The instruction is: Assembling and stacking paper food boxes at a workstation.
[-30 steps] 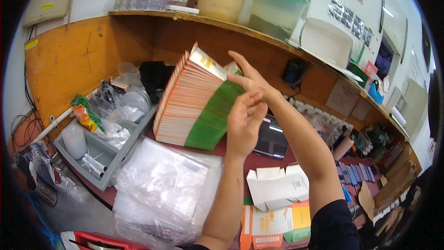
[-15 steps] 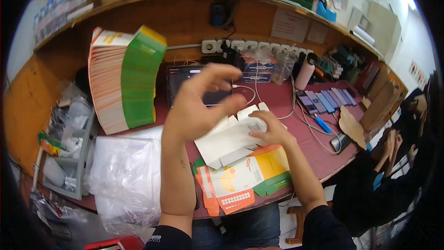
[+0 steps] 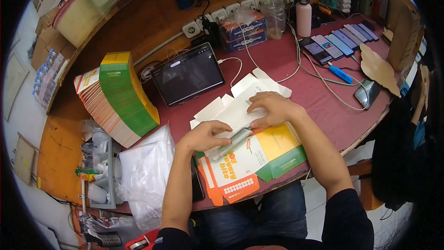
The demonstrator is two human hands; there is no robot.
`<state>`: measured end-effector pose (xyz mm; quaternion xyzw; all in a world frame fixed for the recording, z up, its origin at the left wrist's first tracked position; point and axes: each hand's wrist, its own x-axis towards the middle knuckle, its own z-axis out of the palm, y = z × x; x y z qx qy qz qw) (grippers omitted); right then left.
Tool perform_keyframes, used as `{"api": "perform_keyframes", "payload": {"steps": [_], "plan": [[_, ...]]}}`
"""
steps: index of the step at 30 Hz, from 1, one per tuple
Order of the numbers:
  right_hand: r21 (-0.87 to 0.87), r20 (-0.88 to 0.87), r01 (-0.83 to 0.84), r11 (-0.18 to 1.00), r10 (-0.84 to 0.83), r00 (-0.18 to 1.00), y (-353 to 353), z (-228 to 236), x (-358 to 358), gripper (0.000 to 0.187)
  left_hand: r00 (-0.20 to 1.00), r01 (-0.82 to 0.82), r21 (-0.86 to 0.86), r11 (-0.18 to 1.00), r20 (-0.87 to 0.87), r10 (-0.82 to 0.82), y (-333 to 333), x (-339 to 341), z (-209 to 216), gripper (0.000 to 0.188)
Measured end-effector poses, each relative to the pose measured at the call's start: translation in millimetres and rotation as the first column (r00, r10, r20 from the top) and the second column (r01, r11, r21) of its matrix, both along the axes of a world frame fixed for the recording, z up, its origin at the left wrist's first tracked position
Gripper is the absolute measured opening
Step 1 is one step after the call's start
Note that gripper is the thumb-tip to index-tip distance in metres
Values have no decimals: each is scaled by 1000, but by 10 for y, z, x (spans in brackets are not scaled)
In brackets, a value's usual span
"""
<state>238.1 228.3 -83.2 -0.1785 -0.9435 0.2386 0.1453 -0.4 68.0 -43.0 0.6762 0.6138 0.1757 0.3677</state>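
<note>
A white unprinted-side-up carton blank [image 3: 238, 110], partly folded with its flaps raised, lies in front of me. My left hand [image 3: 206, 135] is at its near left part, thumb and fingers curved over the folded edge. Toward the right end, my right hand [image 3: 274, 109] grips the same carton, fingers on top and thumb at the near edge. Below it lies a flat printed carton blank [image 3: 243, 162] in white, yellow, green and orange. A pale narrow flap [image 3: 235, 142] stands up between the hands.
At the left leans a fanned stack of printed cartons [image 3: 122, 97], with clear plastic bags [image 3: 145, 171] nearer me and a grey bin [image 3: 111, 171] beside them. A tablet [image 3: 188, 75] stands behind the carton. Several phones [image 3: 340, 46], cables and a pink bottle [image 3: 303, 16] occupy the right.
My left hand has come down from the air onto the carton. My right hand stays on it. The view has turned, so the table appears shifted and tilted.
</note>
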Motion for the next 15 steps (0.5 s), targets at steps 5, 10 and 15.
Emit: {"api": "perform_keyframes", "payload": {"steps": [5, 10, 15], "plan": [[80, -327, 135, 988, -102, 939, -7, -29, -86, 34, 972, -172, -40, 984, 154, 176, -57, -153, -161, 23], [-115, -437, 229, 967, -256, 862, -434, 401, -219, 21, 853, -475, 270, 838, 377, 362, -151, -130, -244, 20], [56, -698, 238, 970, -132, 704, -832, 410, -320, 19, 744, -661, 563, 496, 577, 337, -196, 122, -223, 18]]}}
